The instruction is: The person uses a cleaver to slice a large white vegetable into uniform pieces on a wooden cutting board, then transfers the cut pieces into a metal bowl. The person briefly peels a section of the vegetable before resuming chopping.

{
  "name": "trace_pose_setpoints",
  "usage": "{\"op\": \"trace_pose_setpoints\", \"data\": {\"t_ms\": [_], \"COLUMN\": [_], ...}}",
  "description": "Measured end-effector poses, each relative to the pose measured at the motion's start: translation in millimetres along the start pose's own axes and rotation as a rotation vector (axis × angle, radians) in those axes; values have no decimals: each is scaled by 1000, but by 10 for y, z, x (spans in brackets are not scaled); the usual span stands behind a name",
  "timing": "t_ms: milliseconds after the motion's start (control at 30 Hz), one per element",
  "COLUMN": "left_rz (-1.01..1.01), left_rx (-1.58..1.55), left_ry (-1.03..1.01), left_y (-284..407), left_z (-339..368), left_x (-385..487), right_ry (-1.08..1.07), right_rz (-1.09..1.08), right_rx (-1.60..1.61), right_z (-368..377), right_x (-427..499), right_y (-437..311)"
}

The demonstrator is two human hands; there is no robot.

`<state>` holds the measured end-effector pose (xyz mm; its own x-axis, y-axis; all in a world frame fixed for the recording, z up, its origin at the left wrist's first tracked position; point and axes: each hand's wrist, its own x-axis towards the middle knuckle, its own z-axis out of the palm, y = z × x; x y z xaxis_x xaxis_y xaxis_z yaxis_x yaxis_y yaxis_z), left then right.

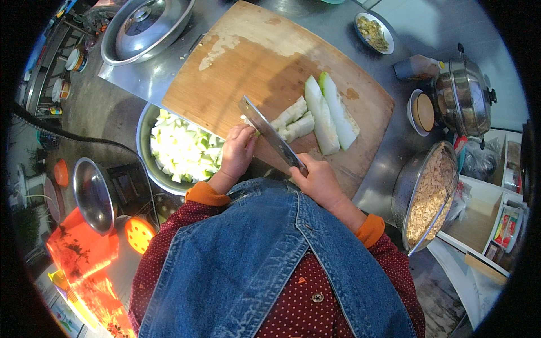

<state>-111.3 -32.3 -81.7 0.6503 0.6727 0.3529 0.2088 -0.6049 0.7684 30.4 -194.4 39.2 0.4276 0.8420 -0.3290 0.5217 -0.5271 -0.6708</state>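
My right hand grips the handle of a cleaver, whose blade slants up and left over a wooden cutting board. Just left of the blade, my left hand has its fingers curled at the board's near edge, with a bit of green showing at the fingertips. Whether it grips that piece is hard to see. Pale cut gourd strips lie right of the blade. Beyond them lie two long white wedges, one with visible green rind. A steel bowl of diced pale-green gourd stands below the board's left edge.
A lidded steel basin stands at the back left. A plate of food, a bottle, stacked bowls and a steel pot are at the right. Nearer is a colander of beige flakes. An empty steel bowl is at the left.
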Motion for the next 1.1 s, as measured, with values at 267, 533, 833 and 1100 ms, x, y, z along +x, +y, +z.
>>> {"op": "trace_pose_setpoints", "data": {"t_ms": [267,533,833,1100], "left_rz": [1,-16,-51,-34], "left_rx": [4,12,-48,-33], "left_ry": [-34,-54,-31,-40], "left_y": [-56,-112,-43,-60], "left_z": [-1,7,-19,-20], "left_x": [5,-15,-34,-33], "right_ry": [-36,49,38,-36], "right_rz": [3,7,-38,-16], "right_rx": [-88,-201,73,-165], "right_z": [17,455,186,80], "right_x": [71,465,236,182], "right_y": [-83,-64,-71,-149]}}
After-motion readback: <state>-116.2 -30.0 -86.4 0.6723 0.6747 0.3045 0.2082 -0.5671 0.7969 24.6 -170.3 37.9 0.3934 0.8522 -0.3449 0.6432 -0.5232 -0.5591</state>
